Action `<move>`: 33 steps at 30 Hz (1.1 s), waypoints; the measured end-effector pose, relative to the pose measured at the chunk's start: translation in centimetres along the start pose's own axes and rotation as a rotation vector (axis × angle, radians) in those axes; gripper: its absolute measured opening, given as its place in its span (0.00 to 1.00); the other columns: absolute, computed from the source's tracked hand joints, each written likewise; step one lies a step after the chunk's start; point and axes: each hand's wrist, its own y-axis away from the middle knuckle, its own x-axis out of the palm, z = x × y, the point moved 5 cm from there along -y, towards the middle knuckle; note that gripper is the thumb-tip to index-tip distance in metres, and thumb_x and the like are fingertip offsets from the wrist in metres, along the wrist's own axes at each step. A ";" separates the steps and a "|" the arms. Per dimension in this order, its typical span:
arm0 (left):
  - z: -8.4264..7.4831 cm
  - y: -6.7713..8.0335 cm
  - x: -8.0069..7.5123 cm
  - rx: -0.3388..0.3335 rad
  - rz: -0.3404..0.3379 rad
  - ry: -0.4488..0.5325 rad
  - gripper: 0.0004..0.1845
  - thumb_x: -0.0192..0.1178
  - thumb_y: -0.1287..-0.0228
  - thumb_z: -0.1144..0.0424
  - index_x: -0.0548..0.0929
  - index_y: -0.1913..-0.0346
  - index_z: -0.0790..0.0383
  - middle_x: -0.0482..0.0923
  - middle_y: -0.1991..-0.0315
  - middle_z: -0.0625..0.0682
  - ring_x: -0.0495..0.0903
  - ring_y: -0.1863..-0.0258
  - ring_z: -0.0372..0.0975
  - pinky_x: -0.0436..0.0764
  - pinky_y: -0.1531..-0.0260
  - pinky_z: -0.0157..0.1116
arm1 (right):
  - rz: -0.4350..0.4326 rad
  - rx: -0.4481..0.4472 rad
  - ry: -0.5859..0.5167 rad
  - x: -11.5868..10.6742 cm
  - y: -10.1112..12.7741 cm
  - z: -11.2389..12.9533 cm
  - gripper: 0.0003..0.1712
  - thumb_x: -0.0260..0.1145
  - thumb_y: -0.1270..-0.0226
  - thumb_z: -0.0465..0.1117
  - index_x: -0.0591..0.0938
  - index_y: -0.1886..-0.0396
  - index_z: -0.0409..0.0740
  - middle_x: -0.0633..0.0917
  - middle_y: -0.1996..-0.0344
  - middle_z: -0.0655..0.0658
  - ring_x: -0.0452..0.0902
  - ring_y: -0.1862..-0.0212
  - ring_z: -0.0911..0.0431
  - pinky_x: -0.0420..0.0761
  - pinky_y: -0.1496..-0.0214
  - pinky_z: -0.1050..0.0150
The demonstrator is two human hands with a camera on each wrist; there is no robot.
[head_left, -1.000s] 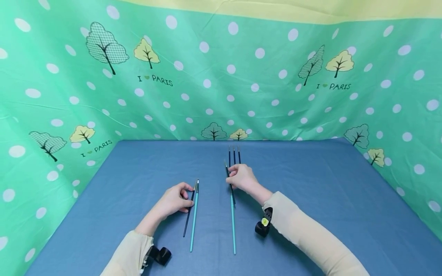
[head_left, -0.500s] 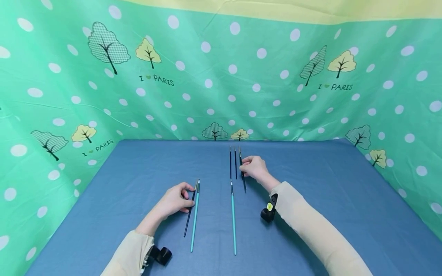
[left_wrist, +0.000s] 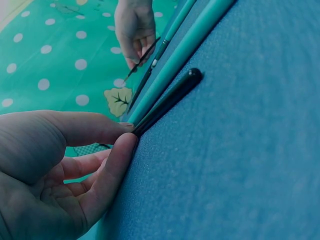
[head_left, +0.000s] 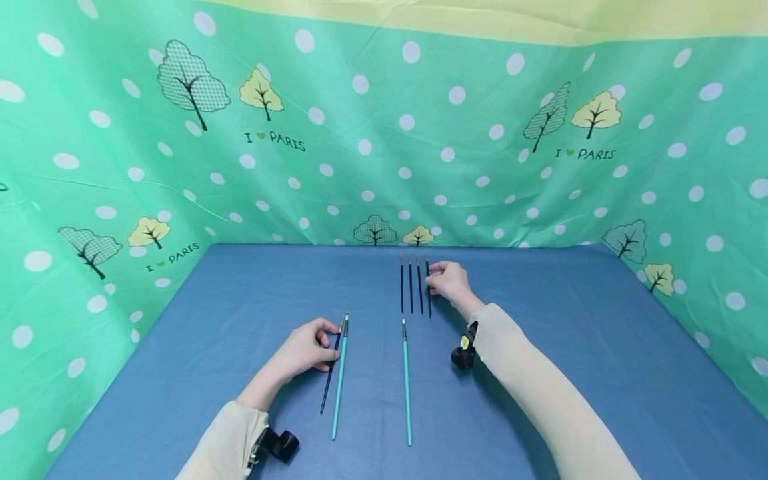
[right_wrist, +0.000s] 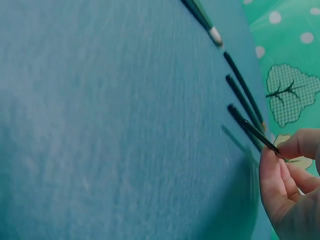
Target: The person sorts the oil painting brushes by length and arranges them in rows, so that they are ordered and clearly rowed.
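On the blue tablecloth [head_left: 570, 347] my left hand [head_left: 324, 343] pinches the upper end of a thin dark brush [head_left: 329, 380] between thumb and forefinger [left_wrist: 117, 155]. A longer teal brush [head_left: 340, 380] lies right beside it. Farther back my right hand [head_left: 433, 280] pinches another thin dark brush [head_left: 428, 297] at the right end of a row of dark brushes [head_left: 411, 287]. In the right wrist view this held brush [right_wrist: 255, 132] sits just beside its neighbours [right_wrist: 240, 92], low over the cloth. A second teal brush [head_left: 407, 380] lies alone in the middle.
A green dotted curtain [head_left: 360, 133] with tree prints closes off the back and both sides of the table. Small black cameras sit on both wrists [head_left: 463, 357]. Bare blue cloth stretches to the left and right of the brushes.
My right hand carried the dark brush from beside the middle teal brush back and rightward to the right end of the far row. The left hand stayed put.
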 end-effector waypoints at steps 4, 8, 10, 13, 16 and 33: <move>0.0 0.0 0.0 -0.001 0.001 0.005 0.20 0.63 0.57 0.72 0.72 0.58 0.61 0.65 0.75 0.56 0.72 0.85 0.42 0.79 0.84 0.35 | 0.004 -0.004 0.010 -0.1 -0.6 -0.4 0.21 0.57 0.48 0.33 0.73 0.51 0.40 0.78 0.66 0.42 0.79 0.71 0.53 0.81 0.71 0.65; 0.0 0.0 0.0 -0.005 0.003 0.010 0.20 0.63 0.57 0.72 0.72 0.58 0.61 0.65 0.74 0.56 0.72 0.84 0.42 0.79 0.84 0.35 | 0.001 -0.017 0.038 -0.1 -0.9 -0.9 0.21 0.56 0.47 0.33 0.73 0.50 0.41 0.79 0.65 0.43 0.78 0.71 0.54 0.80 0.69 0.65; 0.1 -0.1 0.1 -0.005 0.005 0.014 0.20 0.63 0.58 0.72 0.73 0.58 0.61 0.65 0.74 0.56 0.73 0.85 0.42 0.80 0.84 0.36 | -0.010 -0.028 0.063 -0.2 -1.1 -1.1 0.21 0.57 0.47 0.34 0.73 0.50 0.42 0.79 0.65 0.44 0.78 0.71 0.55 0.80 0.68 0.65; 0.2 -0.2 0.1 -0.003 0.007 0.017 0.20 0.64 0.58 0.72 0.73 0.58 0.61 0.66 0.74 0.56 0.73 0.85 0.42 0.80 0.84 0.36 | -0.022 -0.049 0.114 -0.1 -1.2 -1.2 0.20 0.58 0.47 0.35 0.73 0.50 0.42 0.80 0.66 0.44 0.78 0.72 0.56 0.80 0.68 0.64; 0.2 -0.2 0.0 0.001 0.008 0.018 0.20 0.64 0.58 0.72 0.73 0.58 0.61 0.66 0.74 0.56 0.73 0.85 0.42 0.80 0.84 0.36 | -0.033 -0.055 0.156 0.0 -1.2 -1.1 0.20 0.59 0.47 0.36 0.74 0.51 0.43 0.80 0.66 0.46 0.78 0.73 0.57 0.79 0.68 0.64; 0.0 0.0 0.0 -0.002 0.013 0.013 0.20 0.63 0.57 0.72 0.73 0.58 0.61 0.66 0.75 0.56 0.73 0.85 0.42 0.80 0.84 0.36 | -0.023 -0.069 0.204 0.2 -1.2 -0.9 0.16 0.55 0.44 0.37 0.76 0.54 0.42 0.80 0.63 0.44 0.78 0.69 0.56 0.79 0.68 0.63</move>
